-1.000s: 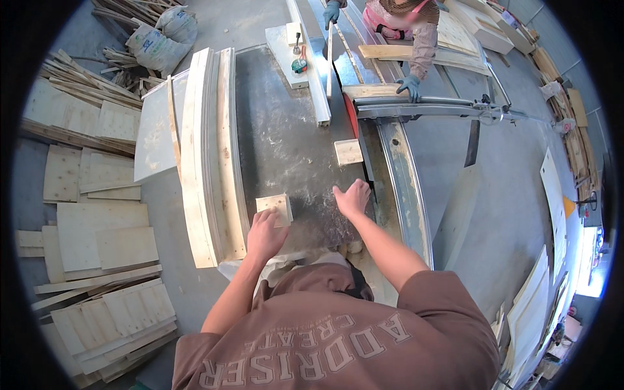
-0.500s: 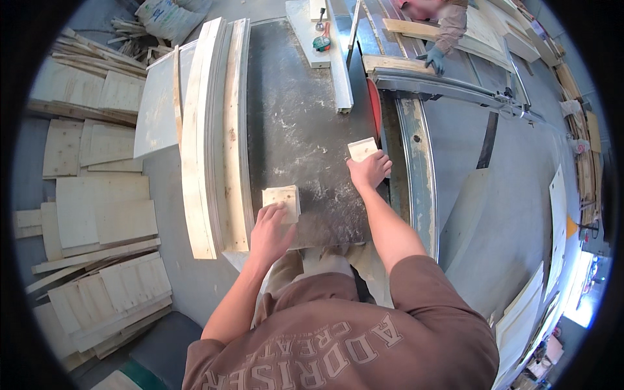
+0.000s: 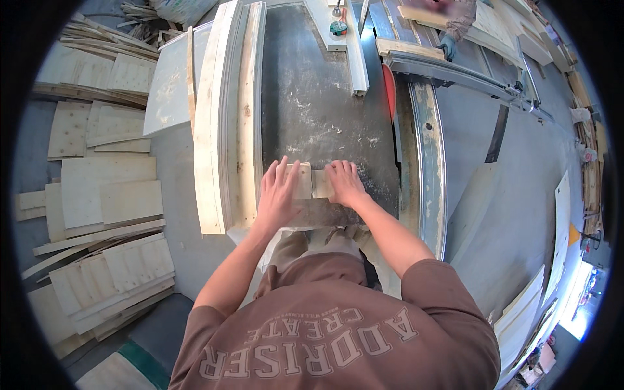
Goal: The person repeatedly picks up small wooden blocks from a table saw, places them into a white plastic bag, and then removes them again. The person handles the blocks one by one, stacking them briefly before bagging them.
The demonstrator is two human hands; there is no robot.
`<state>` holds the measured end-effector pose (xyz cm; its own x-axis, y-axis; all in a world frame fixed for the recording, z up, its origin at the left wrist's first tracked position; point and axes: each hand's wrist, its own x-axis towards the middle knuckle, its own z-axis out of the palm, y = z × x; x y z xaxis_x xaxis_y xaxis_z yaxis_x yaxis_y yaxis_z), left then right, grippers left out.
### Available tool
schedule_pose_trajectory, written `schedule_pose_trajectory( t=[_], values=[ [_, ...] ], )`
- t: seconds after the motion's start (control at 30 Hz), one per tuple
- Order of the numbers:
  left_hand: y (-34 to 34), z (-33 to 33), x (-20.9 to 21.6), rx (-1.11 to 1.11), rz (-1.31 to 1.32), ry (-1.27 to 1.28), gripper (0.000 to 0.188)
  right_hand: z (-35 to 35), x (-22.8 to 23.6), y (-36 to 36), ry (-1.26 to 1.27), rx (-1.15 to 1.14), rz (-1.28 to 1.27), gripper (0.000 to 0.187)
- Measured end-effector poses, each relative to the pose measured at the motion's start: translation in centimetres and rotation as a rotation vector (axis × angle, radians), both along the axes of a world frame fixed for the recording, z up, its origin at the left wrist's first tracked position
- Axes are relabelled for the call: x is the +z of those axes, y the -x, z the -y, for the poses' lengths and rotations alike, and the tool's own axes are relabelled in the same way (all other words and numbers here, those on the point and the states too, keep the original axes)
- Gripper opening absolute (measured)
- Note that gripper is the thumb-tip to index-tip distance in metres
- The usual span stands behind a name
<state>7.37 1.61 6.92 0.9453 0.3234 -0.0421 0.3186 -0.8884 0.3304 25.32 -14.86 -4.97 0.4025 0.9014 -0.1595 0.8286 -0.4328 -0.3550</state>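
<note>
1. My left hand [image 3: 278, 195]: fingers long, slightly apart, laid against the left side of the left wood block [image 3: 302, 182]; thumb out on the near side. Can't tell if it's gripping. A second ago only the fingertips were at that block's near end; hand now sits farther along it.
2. My right hand [image 3: 346, 183]: fingers curled over the right wood block [image 3: 321, 184], holding it. Thumb hidden. A second ago this hand was off the block, half a second ago on it.
3. Right block was off to the right, by the saw slot. Now pulled left and nearer, just beside the left block. Can't tell if they touch.
4. Both blocks are at the near end of the dark machine table [image 3: 305, 117], between my hands.
5. Left of the blocks: long boards [image 3: 216, 130], stacked lengthwise, same layout as before. Plywood sheets [image 3: 110, 201] on the floor farther left, same too.
6. Right side: red disc-shaped part [image 3: 389, 91] at the slot, well apart from my right hand now.
7. Far: metal fence [image 3: 356, 65], green-and-red tool [image 3: 338, 27] just left of it.
8. Far right: co-worker's gloved hand [image 3: 448, 47] at the end of a wood strip [image 3: 409, 48]. A second ago both their gloves were clearly in view.
</note>
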Motion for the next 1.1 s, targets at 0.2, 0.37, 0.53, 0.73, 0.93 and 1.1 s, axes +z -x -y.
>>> schedule_pose_trajectory(
  t=[0.2,0.37,0.53,0.73,0.93,1.1],
  values=[
    [-2.0,-2.4,-1.1,-0.100,-0.090,0.003,0.108,-0.3,-0.7,-0.1,0.000,0.000,0.035,0.098],
    [-2.6,-2.5,-1.1,-0.109,-0.142,-0.018,0.100,0.2,-0.7,0.5,0.040,-0.013,0.064,0.110],
    [-2.2,-1.9,-0.6,-0.106,-0.133,-0.078,0.112,-0.2,1.5,1.0,-0.076,-0.071,0.090,0.107],
    [-0.4,0.6,0.5,0.008,0.048,0.016,0.110,2.5,4.9,3.9,-0.247,-0.218,-0.014,0.067],
    [1.5,1.4,0.0,0.029,-0.095,0.052,0.098,6.0,4.2,7.7,-0.140,-0.166,-0.071,0.050],
    [1.0,1.5,0.5,0.049,-0.128,0.064,0.097,6.8,3.4,8.6,-0.116,-0.150,-0.124,0.040]
  ],
)
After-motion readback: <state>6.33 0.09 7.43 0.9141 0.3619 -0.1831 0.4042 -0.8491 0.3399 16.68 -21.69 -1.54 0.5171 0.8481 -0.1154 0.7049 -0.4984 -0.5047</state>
